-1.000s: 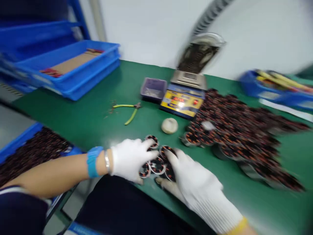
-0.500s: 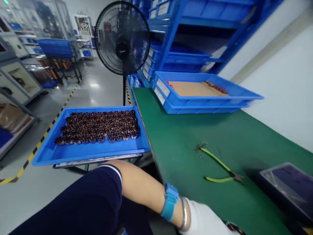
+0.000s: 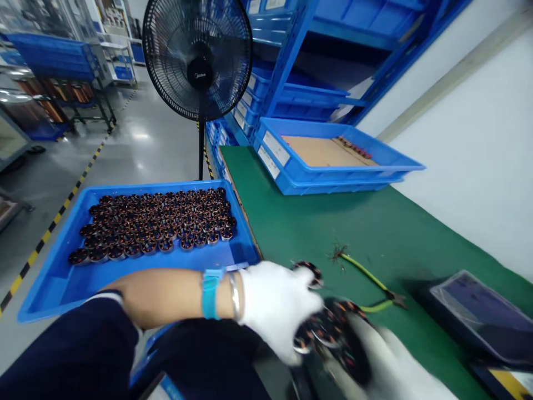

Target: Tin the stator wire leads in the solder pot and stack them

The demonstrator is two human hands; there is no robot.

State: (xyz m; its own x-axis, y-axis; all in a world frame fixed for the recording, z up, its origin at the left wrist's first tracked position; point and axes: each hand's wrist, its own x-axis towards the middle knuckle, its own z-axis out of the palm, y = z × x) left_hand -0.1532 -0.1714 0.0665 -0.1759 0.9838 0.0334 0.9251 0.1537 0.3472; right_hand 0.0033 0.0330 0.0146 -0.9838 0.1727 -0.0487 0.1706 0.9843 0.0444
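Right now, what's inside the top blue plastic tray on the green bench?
A flat brown cardboard sheet, with a row of small reddish-brown pieces toward its right side. Whatever lies under the cardboard is hidden.

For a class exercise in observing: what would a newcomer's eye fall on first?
Probably the big black fan standing beyond the green table. Next, the blue tray left of the table, holding rows of dark round parts; then the white-gloved left hand and right hand, around more such parts nearby.
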